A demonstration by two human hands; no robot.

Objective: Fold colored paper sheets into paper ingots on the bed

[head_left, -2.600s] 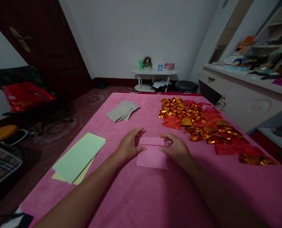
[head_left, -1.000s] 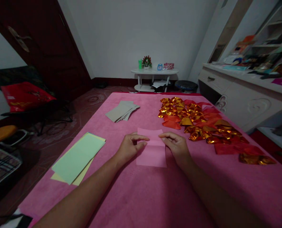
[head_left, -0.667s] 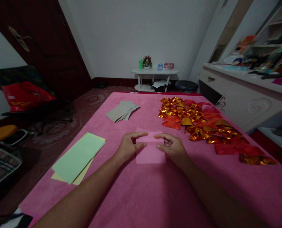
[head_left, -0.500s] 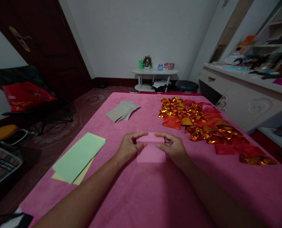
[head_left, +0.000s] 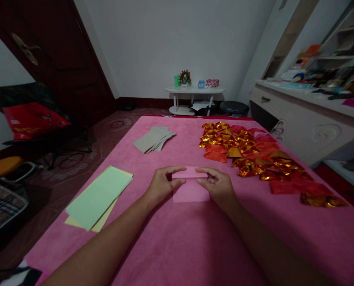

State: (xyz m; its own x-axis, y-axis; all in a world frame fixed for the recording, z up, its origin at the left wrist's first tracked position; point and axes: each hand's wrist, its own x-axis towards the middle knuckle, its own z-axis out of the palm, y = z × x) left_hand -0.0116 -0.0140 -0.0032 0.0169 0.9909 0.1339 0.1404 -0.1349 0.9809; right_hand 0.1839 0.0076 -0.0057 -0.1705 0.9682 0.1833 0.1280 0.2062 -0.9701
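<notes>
A small pink sheet of paper (head_left: 191, 192) lies on the pink cloth-covered table (head_left: 177, 246) in front of me, its far edge folded over towards me. My left hand (head_left: 162, 183) pinches the left end of that folded flap between thumb and fingers. On the right end, my right hand (head_left: 217, 183) pinches it the same way. Both hands rest on the table, close together.
A stack of pale green and yellow sheets (head_left: 99, 196) lies to the left. Grey sheets (head_left: 153, 139) are fanned out further back. A heap of folded gold and red foil pieces (head_left: 254, 157) spreads along the right. A white cabinet (head_left: 308, 123) stands right of the table.
The far flap was unfolded flat, then lifted and folded back towards me. The visible sheet has grown shorter, and my hands have drawn slightly nearer to each other.
</notes>
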